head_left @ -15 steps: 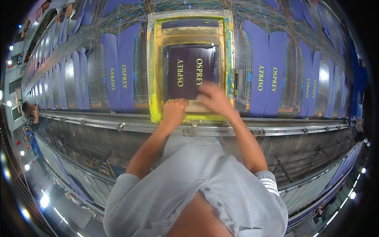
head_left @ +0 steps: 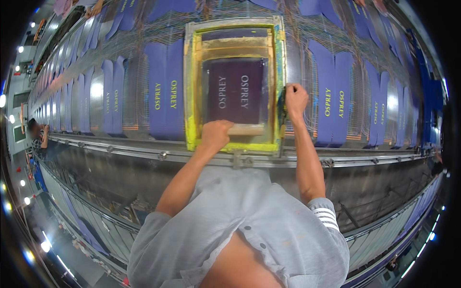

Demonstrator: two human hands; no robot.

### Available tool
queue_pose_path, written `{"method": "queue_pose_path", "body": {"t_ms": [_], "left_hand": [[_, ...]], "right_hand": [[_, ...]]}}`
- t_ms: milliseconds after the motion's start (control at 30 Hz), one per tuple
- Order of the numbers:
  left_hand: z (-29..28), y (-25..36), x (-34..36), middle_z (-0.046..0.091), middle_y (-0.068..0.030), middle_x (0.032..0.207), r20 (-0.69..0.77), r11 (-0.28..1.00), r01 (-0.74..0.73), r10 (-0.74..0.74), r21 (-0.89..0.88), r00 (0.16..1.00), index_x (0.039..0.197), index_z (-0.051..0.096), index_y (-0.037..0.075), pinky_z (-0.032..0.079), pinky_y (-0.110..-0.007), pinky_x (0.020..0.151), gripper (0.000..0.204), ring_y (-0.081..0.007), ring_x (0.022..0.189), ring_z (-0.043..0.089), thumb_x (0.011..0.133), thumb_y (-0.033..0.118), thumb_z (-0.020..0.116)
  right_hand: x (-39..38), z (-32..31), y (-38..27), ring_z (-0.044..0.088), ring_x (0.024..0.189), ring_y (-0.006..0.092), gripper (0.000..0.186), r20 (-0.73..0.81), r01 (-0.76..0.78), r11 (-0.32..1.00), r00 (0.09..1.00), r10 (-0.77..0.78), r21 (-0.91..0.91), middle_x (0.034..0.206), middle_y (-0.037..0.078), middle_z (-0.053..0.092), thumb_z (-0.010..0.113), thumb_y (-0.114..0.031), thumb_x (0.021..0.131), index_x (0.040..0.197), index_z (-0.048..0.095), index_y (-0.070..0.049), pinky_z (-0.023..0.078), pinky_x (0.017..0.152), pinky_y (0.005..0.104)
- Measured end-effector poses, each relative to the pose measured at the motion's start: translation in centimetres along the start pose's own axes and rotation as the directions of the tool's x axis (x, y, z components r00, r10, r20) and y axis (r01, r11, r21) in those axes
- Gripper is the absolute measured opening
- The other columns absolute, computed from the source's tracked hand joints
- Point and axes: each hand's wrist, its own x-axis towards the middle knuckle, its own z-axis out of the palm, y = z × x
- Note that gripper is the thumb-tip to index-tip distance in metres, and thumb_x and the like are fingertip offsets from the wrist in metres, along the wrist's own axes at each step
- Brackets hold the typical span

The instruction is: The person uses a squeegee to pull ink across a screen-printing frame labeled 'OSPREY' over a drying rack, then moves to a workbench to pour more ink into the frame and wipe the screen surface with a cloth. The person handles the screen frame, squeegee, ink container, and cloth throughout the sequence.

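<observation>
A screen-printing frame (head_left: 190,86), its edges smeared yellow-green, lies over the long table in front of me. Its dark mesh (head_left: 234,91) shows two columns of pale lettering. Across the near end of the mesh lies a squeegee (head_left: 249,129) with a pale wooden handle. My left hand (head_left: 214,136) is closed over the left end of that handle. My right hand (head_left: 296,100) is closed at the frame's right side, on a dark fitting (head_left: 284,102) partly hidden by the fingers.
Purple fabric pieces (head_left: 164,91) with yellow lettering lie in pairs on the table, left and right of the frame; more (head_left: 328,91) run off both ways. A metal rail (head_left: 129,152) follows the near edge. Another person (head_left: 38,137) stands far left, and hands (head_left: 94,8) show at the upper left.
My right hand has gone from above the squeegee to the frame's right side and closed there. The mesh lettering turned from yellow to pale grey. The fabric pieces sit further right relative to the frame.
</observation>
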Motion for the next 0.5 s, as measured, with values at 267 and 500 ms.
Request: {"method": "queue_pose_path", "body": {"t_ms": [267, 500], "left_hand": [[-8.7, -18.8, -8.0, 0.076, -0.0129, 0.105, -0.083, 0.997, -0.02, 0.027, 0.075, 0.996, 0.101, 0.076, 0.004, 0.057, -0.042, 0.088, 0.039, -0.0308, 0.099, 0.072, 0.066, -0.005, 0.06], [-11.8, -24.2, -10.5, 0.075, -0.0137, 0.108, 0.042, 0.998, 0.027, -0.03, 0.064, 0.999, 0.103, 0.076, 0.004, 0.055, -0.042, 0.091, 0.041, -0.0321, 0.102, 0.071, 0.067, -0.004, 0.059]], "right_hand": [[-11.2, 16.9, -12.2, 0.069, 0.074, 0.0411, 0.018, -0.021, 0.015, 0.962, 1.0, -0.009, 0.272, 0.08, 0.021, 0.071, 0.061, -0.018, 0.091, 0.09, 0.074, -0.005, 0.052, 0.068, 0.0478], [-13.7, 20.9, -15.0, 0.067, 0.076, 0.0443, 0.022, 0.026, -0.037, 0.986, 0.999, 0.034, 0.162, 0.081, 0.022, 0.071, 0.063, -0.023, 0.093, 0.089, 0.073, -0.004, 0.052, 0.07, 0.0508]]}}
